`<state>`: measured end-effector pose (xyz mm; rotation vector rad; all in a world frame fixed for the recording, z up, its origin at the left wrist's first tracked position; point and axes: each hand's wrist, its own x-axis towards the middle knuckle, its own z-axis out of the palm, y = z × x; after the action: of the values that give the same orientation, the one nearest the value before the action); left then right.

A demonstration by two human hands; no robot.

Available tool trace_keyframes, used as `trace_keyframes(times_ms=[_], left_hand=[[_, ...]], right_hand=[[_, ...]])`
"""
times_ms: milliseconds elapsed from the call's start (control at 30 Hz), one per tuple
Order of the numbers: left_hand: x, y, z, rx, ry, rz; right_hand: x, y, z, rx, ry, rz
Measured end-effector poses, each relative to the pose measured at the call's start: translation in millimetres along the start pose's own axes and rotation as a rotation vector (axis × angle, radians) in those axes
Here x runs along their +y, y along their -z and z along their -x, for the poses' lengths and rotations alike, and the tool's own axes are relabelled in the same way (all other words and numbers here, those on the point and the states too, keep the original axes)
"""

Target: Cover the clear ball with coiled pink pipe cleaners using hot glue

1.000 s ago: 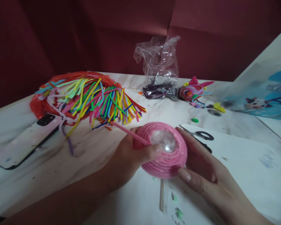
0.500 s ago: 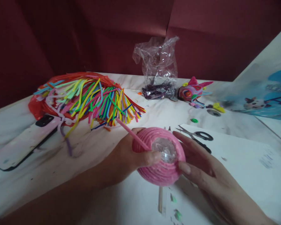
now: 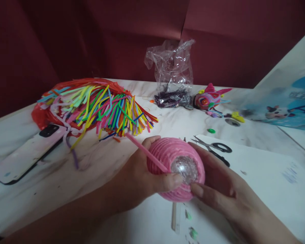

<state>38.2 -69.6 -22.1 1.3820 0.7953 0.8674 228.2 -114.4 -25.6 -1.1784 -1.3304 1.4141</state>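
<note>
A ball wrapped in rings of pink pipe cleaner [image 3: 167,149] is held above the table, tilted toward me. Its uncovered end shows a clear, shiny core [image 3: 185,169]. From the edge of the wrapping a loose pink pipe cleaner end [image 3: 142,148] sticks out to the upper left. My left hand [image 3: 147,178] grips the ball from the left, its thumb pressing beside the clear patch. My right hand [image 3: 226,189] cups the right side, with the thumb on the lower rim of the wrapping; its other fingers are partly hidden behind the ball.
Left lies a heap of colourful pipe cleaners [image 3: 112,108] beside a phone [image 3: 27,152]. Scissors [image 3: 213,149] rest on white paper [image 3: 266,169]. Behind stand a clear plastic bag [image 3: 173,74] and a pink pipe cleaner figure [image 3: 208,100]. Below the ball is a flat stick [image 3: 175,218].
The ball has shifted slightly right and turned, so its clear end faces more to the lower right. Both hands have moved with it, and my right thumb sits lower on the rim.
</note>
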Motion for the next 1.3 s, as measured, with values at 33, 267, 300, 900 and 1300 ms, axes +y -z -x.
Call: trace_keyframes(times_ms=[33,267,300,900,1300], left_hand=[[-0.9,0.3,-0.7,-0.002,-0.007,0.023],[-1.8,-1.3,-0.3,0.031,-0.080,0.179],[-0.2,-2.5,0.9,0.042,-0.076,0.161],[-6.0,-18.3,4.8,0.146,-0.239,-0.065],[7.9,-9.2,0.6,0.154,-0.172,0.139]], right_hand=[[0.0,0.1,0.2,0.006,0.002,0.000],[-3.6,-3.0,-1.7,0.080,0.080,-0.024],[-4.5,-3.8,-3.1,0.096,0.092,-0.047],[-1.9,-16.9,-4.6,0.096,0.239,-0.073],[6.5,-18.8,6.7,0.066,0.251,0.107]])
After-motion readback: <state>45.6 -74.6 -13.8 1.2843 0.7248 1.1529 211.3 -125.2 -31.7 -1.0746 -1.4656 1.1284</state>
